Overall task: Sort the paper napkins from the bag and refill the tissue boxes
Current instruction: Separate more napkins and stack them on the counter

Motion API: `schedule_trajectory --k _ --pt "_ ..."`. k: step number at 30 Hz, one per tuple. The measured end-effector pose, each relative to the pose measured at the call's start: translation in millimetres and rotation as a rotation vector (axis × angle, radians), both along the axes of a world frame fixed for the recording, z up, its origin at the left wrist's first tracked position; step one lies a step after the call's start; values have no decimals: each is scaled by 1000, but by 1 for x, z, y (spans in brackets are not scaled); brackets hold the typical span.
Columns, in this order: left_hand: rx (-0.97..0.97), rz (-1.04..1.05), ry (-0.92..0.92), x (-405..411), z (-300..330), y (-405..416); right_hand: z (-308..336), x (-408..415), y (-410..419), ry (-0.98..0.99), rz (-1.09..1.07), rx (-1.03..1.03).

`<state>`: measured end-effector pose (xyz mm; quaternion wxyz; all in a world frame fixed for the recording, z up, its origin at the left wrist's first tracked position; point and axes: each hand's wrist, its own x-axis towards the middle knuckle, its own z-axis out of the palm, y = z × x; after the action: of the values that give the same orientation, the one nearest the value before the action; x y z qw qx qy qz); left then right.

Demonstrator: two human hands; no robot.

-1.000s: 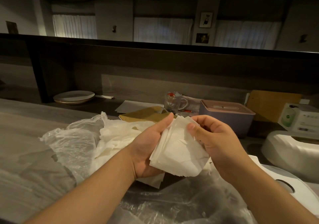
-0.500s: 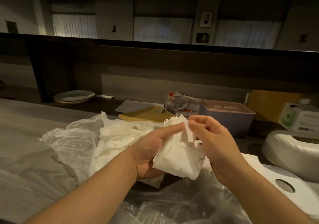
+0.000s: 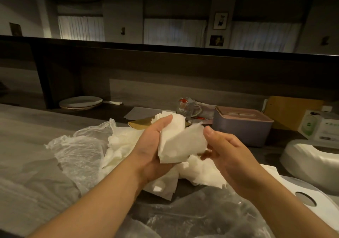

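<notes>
Holding a stack of white paper napkins, the left hand cups it from below and from the left side, thumb stretched up along the stack's upper left face. The stack sits above the counter, between the two hands. Its sheets are thin and matte, slightly crumpled, with fine zigzag edges fanned out at the top left corner. The lower part bows outward toward the right hand, and the bottom corner hangs over the left palm.

That right hand touches the stack's right edge with its fingers curled underneath; the thumb points up, just clear of the paper's top corner. Whether those fingers pinch a sheet or only rest against it cannot be told, since the paper hides the fingertips.

Beneath the hands lies a loose heap of more napkins, rumpled and overlapping, spilling out of a clear plastic bag that is bunched on the counter to the left. More crinkled plastic lies in the foreground.

Behind the hands stands a lilac tissue box with a pinkish lid bearing a slot. To the right rests a white rounded tissue box, and a flat white lid with an oval hole lies near the right forearm. Further back are stacked plates and a glass mug.
</notes>
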<state>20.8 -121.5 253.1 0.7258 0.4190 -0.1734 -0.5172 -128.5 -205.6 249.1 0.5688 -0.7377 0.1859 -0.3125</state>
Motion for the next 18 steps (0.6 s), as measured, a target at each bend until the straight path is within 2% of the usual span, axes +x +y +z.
schedule_trajectory --k 2,7,11,13,18 --pt "19 5 -9 0 -1 0 1 -1 2 -9 55 -72" --pt "53 -31 -40 5 -4 -1 -1 -1 7 131 144 -351" --pt "74 2 -75 9 -6 -2 -9 1 1 351 -38 -657" --pt "76 8 -104 10 -6 -1 -10 3 -2 449 -59 -789" --pt "128 9 -88 8 -5 -1 -8 7 0 542 -88 -1092"
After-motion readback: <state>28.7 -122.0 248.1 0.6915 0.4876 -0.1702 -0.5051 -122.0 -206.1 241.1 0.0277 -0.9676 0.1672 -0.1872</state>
